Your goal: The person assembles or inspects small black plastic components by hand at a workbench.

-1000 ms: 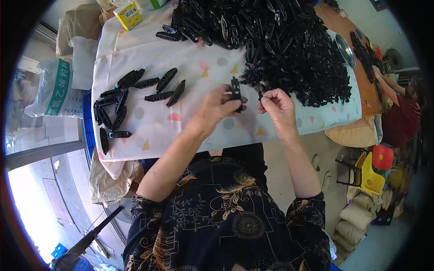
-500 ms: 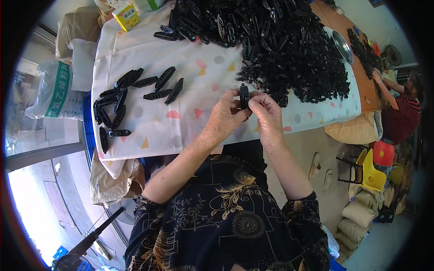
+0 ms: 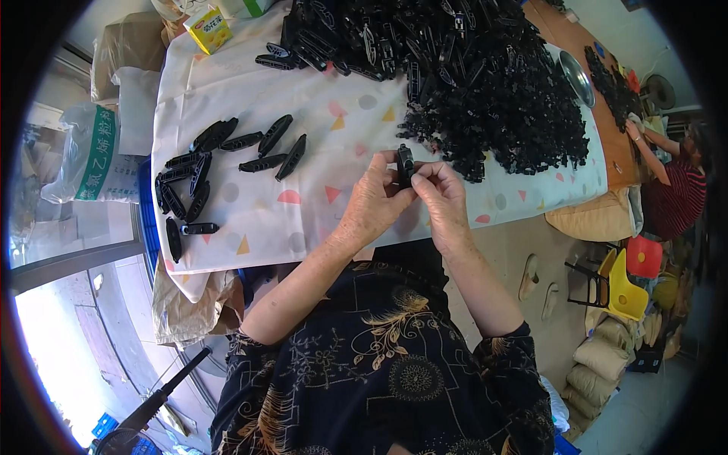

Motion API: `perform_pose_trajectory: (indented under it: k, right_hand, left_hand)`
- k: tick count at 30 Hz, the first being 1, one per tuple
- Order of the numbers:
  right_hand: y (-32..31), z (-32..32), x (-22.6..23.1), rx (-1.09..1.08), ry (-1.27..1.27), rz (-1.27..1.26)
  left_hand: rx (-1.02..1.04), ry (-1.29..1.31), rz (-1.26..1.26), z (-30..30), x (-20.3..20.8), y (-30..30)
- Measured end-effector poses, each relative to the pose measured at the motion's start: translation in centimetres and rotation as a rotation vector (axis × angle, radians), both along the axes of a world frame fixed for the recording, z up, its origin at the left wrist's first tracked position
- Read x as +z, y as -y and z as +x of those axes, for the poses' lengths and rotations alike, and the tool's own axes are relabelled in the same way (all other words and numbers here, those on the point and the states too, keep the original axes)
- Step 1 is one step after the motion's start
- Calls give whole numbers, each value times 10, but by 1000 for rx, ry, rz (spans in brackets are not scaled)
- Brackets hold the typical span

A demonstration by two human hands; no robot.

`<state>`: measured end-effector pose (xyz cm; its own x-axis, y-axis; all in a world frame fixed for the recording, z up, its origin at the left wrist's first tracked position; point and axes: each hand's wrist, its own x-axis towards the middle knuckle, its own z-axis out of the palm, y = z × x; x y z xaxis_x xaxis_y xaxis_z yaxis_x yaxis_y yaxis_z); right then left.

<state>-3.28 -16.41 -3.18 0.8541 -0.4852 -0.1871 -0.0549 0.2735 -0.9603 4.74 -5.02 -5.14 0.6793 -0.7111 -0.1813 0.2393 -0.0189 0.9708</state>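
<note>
Between my hands, above the near edge of the table, is a narrow black plastic part (image 3: 406, 161), held upright. My left hand (image 3: 377, 199) is closed around its left side. My right hand (image 3: 442, 196) pinches its lower right side with thumb and fingers; the fingertips partly hide the part. Several long black oval plastic pieces (image 3: 262, 162) lie loosely spread on the left of the table. Beyond my hands and to the right rises a big heap of small black plastic parts (image 3: 500, 114), with more oval pieces (image 3: 368, 45) at the back.
A patterned white cloth (image 3: 326, 227) covers the table. A yellow box (image 3: 208, 30) stands at the far left, a metal bowl (image 3: 576, 78) beyond the heap. At the right, another person (image 3: 679, 178) reaches over a brown table (image 3: 618, 159). Yellow chair (image 3: 628, 292) at right.
The black part has tilted and turned slightly in my fingers. Both hands have shifted a little to the left. The pieces on the table lie as before.
</note>
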Motion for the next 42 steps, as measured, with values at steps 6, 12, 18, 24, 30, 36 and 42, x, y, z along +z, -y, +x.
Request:
perform_pose_trajectory:
  k: [6, 12, 18, 24, 30, 36, 42]
  right_hand:
    - [3, 12, 12, 150, -47, 64]
    - [8, 20, 1, 164, -47, 80]
    - [5, 20, -3, 96, -51, -19]
    - [36, 20, 2, 177, -8, -370]
    - [83, 26, 12, 80, -291, -1524]
    - [82, 38, 7, 161, -312, -1624]
    - [90, 35, 3, 38, -83, -1494]
  left_hand:
    - [33, 131, -108, 1, -7, 2]
    - [-94, 34, -89, 14, -6, 2]
    - [-115, 266, 55, 22, 6, 1]
    - [-275, 816, 156, 64, 31, -27]
    - [-171, 1235, 708, 178, 51, -65]
    - [2, 1284, 765, 260, 11, -54]
    - [-22, 1238, 987, 246, 16, -49]
